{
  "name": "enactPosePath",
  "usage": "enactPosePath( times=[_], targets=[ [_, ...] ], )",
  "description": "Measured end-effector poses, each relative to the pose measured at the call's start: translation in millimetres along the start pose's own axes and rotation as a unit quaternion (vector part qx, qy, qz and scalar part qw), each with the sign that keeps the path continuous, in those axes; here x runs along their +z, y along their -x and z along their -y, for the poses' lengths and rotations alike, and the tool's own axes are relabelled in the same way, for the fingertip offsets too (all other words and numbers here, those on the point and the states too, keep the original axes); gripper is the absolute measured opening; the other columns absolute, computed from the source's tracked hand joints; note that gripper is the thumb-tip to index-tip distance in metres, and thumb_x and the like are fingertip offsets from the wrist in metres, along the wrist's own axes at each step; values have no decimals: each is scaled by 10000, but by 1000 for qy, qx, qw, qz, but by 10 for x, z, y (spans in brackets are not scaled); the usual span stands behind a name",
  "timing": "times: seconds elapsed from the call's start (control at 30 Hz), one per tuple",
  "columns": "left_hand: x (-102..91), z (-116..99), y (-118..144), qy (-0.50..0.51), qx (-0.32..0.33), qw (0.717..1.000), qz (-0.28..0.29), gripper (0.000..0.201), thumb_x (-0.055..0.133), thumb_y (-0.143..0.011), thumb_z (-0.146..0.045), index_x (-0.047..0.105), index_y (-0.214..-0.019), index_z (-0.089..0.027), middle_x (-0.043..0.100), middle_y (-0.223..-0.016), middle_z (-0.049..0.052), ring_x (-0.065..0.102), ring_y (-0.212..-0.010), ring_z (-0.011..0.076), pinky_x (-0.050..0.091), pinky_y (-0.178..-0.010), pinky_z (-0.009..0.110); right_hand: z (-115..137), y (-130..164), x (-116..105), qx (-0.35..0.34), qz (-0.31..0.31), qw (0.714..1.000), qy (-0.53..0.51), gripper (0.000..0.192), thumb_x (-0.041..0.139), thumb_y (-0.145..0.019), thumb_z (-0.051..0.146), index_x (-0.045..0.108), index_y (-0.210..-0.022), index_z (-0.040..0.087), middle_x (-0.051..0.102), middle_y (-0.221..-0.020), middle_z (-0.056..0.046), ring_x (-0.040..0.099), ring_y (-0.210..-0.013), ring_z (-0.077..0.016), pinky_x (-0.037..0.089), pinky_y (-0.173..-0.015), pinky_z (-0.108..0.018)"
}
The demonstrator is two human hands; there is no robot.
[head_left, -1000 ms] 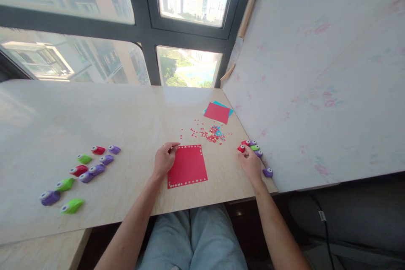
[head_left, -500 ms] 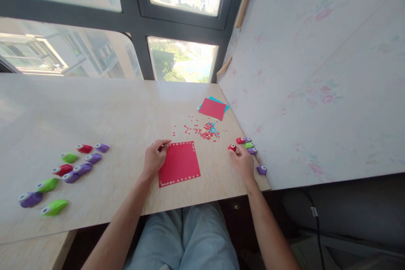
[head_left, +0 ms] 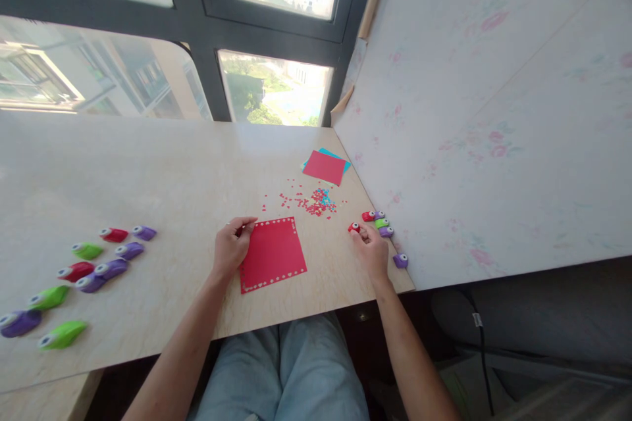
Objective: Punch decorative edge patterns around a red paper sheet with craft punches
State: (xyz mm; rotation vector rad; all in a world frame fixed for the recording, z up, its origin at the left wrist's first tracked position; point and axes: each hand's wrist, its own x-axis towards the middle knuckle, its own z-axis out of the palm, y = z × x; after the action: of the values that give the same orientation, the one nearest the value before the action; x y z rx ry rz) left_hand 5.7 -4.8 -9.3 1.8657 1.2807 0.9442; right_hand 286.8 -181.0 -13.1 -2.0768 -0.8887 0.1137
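Note:
A square sheet of red paper (head_left: 274, 251) lies flat on the table, small shapes punched along its top, left and bottom edges and at the upper right corner. My left hand (head_left: 232, 247) is closed on the sheet's upper left edge, thumb and fingers together. Off to the right of the sheet, my right hand (head_left: 372, 251) grips a small red craft punch (head_left: 354, 227) between thumb and fingers, apart from the paper. Just beyond that hand sit a few more punches, among them a green punch (head_left: 382, 223) and a purple punch (head_left: 400, 260).
Punched-out red and blue bits (head_left: 318, 202) lie scattered behind the sheet. Farther back is a stack of red and blue paper (head_left: 324, 167). Several punches, including a red one (head_left: 114, 235), stand at the left. A floral wall (head_left: 474, 112) bounds the table's right side.
The whole view has swung slightly to the right, so everything appears shifted left. Both hands keep their holds, with little movement over the table.

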Motion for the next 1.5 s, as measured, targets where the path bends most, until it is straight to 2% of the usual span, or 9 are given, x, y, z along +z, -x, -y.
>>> enactPosePath(
  times=[0.17,0.47,0.6,0.77,0.97,1.07,1.2,1.5],
  targets=[
    [2,18,-3,7,5,1000,-5,319,513,-838,-371,734,-953,-172,740,-889,74,645,-735,194,517,-693,304,-28,-29,17,5,-33,999,-13,418,553,-784,413,718,-1045,132,698,-735,-58,612,-642,-208,445,-642,-307],
    [12,30,2,51,-3,999,-4,309,537,-829,-374,732,-942,-164,732,-861,79,648,-750,201,519,-722,319,29,-46,48,-5,-8,998,69,408,548,-818,433,713,-1070,158,712,-759,-63,636,-692,-231,441,-675,-327],
    [2,16,10,76,-8,997,-5,307,548,-830,-385,729,-944,-165,727,-849,73,640,-745,195,511,-702,312,92,-31,117,-99,38,987,117,345,541,-875,395,700,-1095,184,713,-852,-65,650,-771,-226,448,-674,-313],
    [-1,16,21,75,-1,997,-10,299,549,-832,-375,731,-943,-166,730,-862,78,628,-737,189,494,-685,308,197,-14,289,-230,132,957,120,334,545,-923,372,650,-1201,220,676,-994,-72,659,-882,-223,489,-713,-308],
    [16,27,23,60,1,998,-14,289,544,-837,-353,735,-953,-170,726,-834,73,614,-700,181,491,-670,304,394,-22,559,-295,177,935,85,282,565,-934,335,645,-1184,230,659,-1051,-79,648,-918,-221,512,-766,-316],
    [17,24,22,54,2,998,-15,273,545,-838,-333,736,-949,-173,724,-826,70,619,-704,182,494,-676,303,499,-15,657,-303,194,931,67,260,572,-931,301,650,-1171,239,662,-1041,-72,646,-925,-216,513,-785,-317],
    [16,26,23,54,2,998,-17,254,544,-842,-312,733,-944,-177,722,-821,65,622,-709,180,495,-683,301,582,-17,763,-280,186,940,63,262,580,-921,285,659,-1166,235,662,-1037,-77,644,-938,-224,517,-780,-323],
    [19,49,18,71,-7,997,-24,248,542,-846,-314,729,-942,-183,719,-826,59,623,-728,177,492,-698,299,607,-75,879,-238,171,955,36,283,571,-903,267,671,-1168,255,633,-1077,-68,636,-949,-211,515,-772,-314]
  ],
)
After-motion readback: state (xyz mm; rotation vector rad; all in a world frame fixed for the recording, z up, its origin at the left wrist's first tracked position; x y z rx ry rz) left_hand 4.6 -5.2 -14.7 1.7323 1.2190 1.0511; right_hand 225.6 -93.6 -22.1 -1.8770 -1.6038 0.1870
